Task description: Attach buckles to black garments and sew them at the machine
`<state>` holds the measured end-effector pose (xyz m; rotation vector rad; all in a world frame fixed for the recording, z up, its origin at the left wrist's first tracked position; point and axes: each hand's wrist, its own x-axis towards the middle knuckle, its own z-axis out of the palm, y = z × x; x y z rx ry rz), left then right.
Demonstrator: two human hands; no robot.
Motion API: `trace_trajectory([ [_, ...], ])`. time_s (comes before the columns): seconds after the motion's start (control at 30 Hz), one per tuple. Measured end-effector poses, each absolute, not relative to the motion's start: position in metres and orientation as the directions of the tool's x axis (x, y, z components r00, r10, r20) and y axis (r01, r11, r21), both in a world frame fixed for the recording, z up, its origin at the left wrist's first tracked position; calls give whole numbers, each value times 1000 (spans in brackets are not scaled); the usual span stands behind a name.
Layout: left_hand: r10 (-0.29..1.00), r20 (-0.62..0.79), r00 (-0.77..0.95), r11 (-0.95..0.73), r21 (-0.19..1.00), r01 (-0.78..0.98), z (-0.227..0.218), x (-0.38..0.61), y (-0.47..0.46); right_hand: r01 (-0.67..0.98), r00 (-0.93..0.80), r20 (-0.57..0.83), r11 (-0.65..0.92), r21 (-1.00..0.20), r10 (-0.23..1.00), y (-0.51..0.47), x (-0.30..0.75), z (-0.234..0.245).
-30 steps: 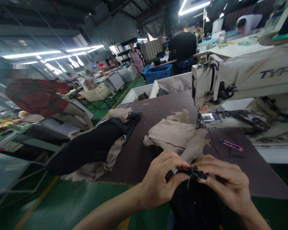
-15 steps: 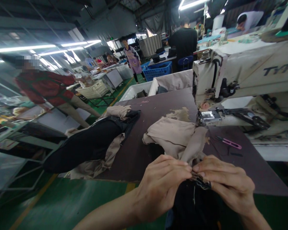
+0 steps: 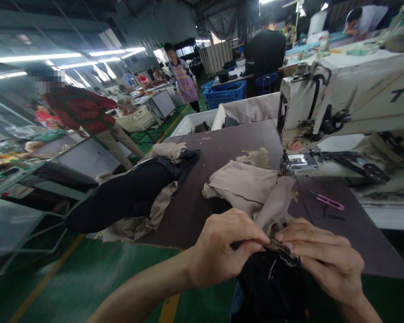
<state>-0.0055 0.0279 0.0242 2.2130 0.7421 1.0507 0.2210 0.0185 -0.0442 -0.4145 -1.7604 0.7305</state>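
Observation:
At the near edge of the brown table, my left hand point(image 3: 227, 246) pinches the gathered seam of a fabric piece between thumb and fingers. My right hand point(image 3: 323, 255) is closed on the same seam a little to the right. This fabric piece has a beige part point(image 3: 245, 181) lying on the table and a black part point(image 3: 272, 287) hanging down below my hands, with loose pale threads at the seam. The fingertips hide part of the seam. A sewing machine point(image 3: 309, 107) stands just beyond, its needle area near the beige cloth.
Pink thread snips point(image 3: 326, 200) lie on the table point(image 3: 188, 197) at right. Another black and beige garment piece point(image 3: 131, 193) lies at the left edge. White bins point(image 3: 195, 121) and a blue basket point(image 3: 225, 94) stand behind. A person in red point(image 3: 77, 110) stands left; others are farther back.
My left hand's fingers have shifted from lying over the seam to a thumb-and-finger pinch, with the wrist raised. My right hand keeps its hold. The view has turned slightly left.

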Motion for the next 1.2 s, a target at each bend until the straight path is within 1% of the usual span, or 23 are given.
trace_trajectory([
  [0.1, 714, 394, 579, -629, 725, 282, 27, -7, 33, -91, -291, 688, 696, -712, 665, 19, 221, -45],
  [0.17, 733, 336, 592, -596, 737, 319, 29, -7, 35, -81, -280, 634, 641, -764, 721, 18, 221, -45],
  [0.23, 749, 307, 587, -563, 762, 321, 29, -6, 36, -62, -267, 576, 583, -810, 772, 16, 221, -43],
  [0.33, 770, 316, 554, -524, 808, 268, 26, -3, 35, -54, -248, 532, 537, -842, 809, 16, 220, -39],
  [0.43, 782, 352, 514, -519, 824, 226, 18, -1, 31, -74, -232, 505, 502, -862, 831, 17, 218, -35],
  [0.5, 805, 353, 477, -507, 827, 244, 12, 0, 27, -90, -219, 481, 473, -877, 849, 18, 216, -32],
  [0.6, 854, 311, 418, -452, 841, 298, 7, 2, 23, -87, -193, 443, 434, -897, 876, 19, 215, -30],
  [0.67, 865, 301, 402, -436, 847, 304, 6, 3, 21, -79, -175, 433, 425, -902, 884, 18, 215, -29],
  [0.8, 854, 324, 408, -464, 830, 311, 9, 6, 20, -73, -150, 450, 445, -893, 880, 18, 215, -29],
  [0.93, 829, 387, 403, -525, 787, 324, 11, 10, 21, -90, -157, 460, 451, -888, 874, 18, 214, -29],
  [1.2, 783, 499, 371, -595, 775, 215, 10, 16, 25, -215, -213, 381, 338, -916, 900, 21, 214, -29],
])
